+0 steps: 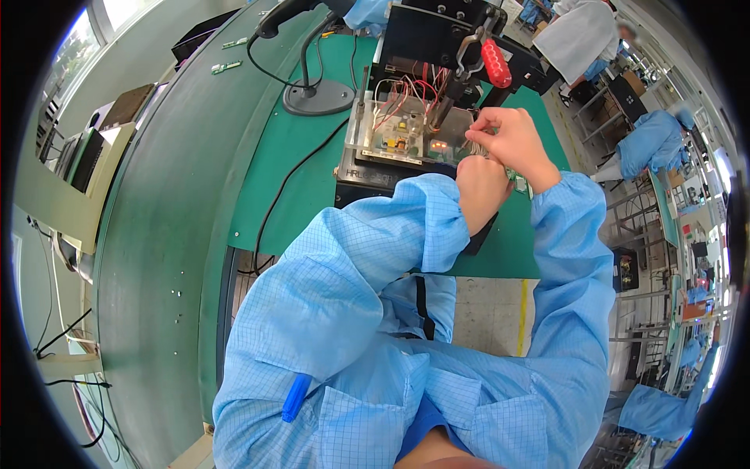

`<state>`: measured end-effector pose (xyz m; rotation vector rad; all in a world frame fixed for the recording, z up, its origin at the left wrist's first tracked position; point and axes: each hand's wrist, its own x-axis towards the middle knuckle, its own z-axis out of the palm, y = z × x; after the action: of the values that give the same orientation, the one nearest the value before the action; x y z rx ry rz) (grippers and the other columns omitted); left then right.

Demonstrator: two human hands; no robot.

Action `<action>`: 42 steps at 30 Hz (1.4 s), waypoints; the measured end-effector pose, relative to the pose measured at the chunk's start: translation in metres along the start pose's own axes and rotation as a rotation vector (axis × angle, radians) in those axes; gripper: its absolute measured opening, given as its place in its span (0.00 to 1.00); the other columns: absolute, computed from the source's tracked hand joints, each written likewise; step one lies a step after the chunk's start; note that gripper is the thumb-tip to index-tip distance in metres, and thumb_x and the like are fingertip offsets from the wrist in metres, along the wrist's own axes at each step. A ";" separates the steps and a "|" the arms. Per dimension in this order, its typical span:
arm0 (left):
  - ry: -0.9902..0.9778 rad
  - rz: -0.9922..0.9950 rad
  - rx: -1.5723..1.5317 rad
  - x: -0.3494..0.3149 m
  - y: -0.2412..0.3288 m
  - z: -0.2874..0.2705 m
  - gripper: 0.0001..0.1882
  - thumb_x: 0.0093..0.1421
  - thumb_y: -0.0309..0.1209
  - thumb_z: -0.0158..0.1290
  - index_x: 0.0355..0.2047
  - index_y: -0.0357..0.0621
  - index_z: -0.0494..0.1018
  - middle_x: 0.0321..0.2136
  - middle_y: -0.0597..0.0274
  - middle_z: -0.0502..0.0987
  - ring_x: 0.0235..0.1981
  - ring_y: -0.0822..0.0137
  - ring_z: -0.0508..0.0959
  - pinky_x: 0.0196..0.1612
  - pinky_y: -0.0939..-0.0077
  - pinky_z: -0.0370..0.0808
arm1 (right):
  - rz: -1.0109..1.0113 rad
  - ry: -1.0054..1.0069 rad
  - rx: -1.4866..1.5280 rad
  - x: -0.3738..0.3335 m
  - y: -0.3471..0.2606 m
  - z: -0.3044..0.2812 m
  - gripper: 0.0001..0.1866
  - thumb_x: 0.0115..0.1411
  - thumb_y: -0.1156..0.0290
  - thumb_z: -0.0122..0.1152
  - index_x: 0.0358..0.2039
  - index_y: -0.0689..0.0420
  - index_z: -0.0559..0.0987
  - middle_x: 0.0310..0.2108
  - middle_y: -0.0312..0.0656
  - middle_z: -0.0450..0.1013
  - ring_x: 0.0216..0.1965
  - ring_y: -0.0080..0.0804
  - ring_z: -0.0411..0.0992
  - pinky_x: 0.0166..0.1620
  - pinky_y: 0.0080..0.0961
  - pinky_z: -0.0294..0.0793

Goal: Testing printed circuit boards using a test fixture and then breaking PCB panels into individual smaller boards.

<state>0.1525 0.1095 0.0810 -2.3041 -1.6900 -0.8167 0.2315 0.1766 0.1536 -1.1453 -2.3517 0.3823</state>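
Steadiness probably matters here: the right hand [514, 143] presses thumb and forefinger together near the clear-covered fixture [398, 145], any held item indistinct, while the left hand [483, 187] curls, grip undeterminable, just beside the green circuit board [520, 184].

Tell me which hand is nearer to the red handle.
Right. The right hand is below the red handle in the picture; the left hand is lower, farther away.

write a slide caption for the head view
Left hand and right hand close together by a black machine with a red handle.
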 end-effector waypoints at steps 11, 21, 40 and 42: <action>0.079 0.591 -0.363 -0.074 -0.019 -0.020 0.10 0.51 0.37 0.55 0.23 0.42 0.72 0.21 0.59 0.73 0.27 0.62 0.75 0.27 0.67 0.72 | -0.740 0.710 -0.217 0.047 -0.054 -0.024 0.20 0.60 0.58 0.62 0.50 0.53 0.76 0.24 0.39 0.75 0.20 0.35 0.71 0.24 0.26 0.70; 0.262 0.230 -0.076 -0.026 -0.072 -0.008 0.11 0.52 0.30 0.53 0.35 0.38 0.73 0.36 0.54 0.73 0.40 0.55 0.73 0.46 0.63 0.69 | 0.172 0.274 0.185 0.156 -0.057 -0.100 0.25 0.60 0.51 0.56 0.20 0.63 0.78 0.17 0.53 0.72 0.22 0.46 0.73 0.28 0.35 0.69; 0.045 0.202 -0.102 -0.041 -0.067 -0.036 0.12 0.46 0.27 0.58 0.32 0.41 0.72 0.30 0.57 0.73 0.38 0.55 0.74 0.42 0.61 0.70 | 0.484 0.704 0.277 -0.128 0.112 0.003 0.16 0.63 0.60 0.56 0.30 0.59 0.81 0.13 0.28 0.62 0.17 0.14 0.58 0.22 0.20 0.52; 0.279 0.378 -0.265 -0.060 -0.068 -0.058 0.14 0.40 0.25 0.60 0.29 0.42 0.70 0.28 0.59 0.73 0.37 0.57 0.74 0.41 0.61 0.70 | 0.569 0.654 0.187 -0.157 0.145 0.039 0.15 0.62 0.61 0.57 0.30 0.59 0.82 0.14 0.30 0.64 0.19 0.15 0.61 0.23 0.20 0.56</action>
<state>0.0587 0.0576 0.0863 -2.4216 -1.0413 -1.2606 0.3882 0.1387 0.0073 -1.5482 -1.3876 0.3381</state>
